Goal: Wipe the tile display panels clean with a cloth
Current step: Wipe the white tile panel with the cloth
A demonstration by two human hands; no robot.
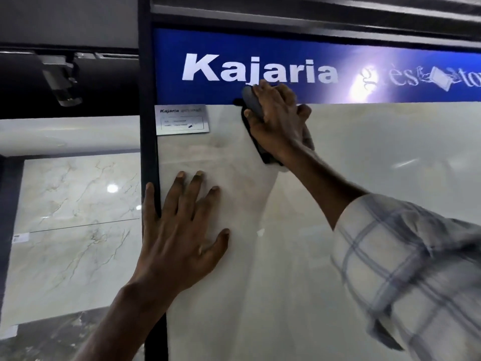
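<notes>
Cloth [253, 104], dark grey, sits upper centre on the cream tile panel [338, 204], gripped by the right hand [276, 121] at the panel's top edge. Open panel lies right. Left hand [182, 230] flat, fingers spread, overlapping black frame [148, 126]. Blue banner [286, 48] and one label [181, 119] read "Kajaria".

left hand [179, 230]: flat, fingers spread, arm raised | right hand [276, 121]: fingers curled, arm reaching up
</notes>
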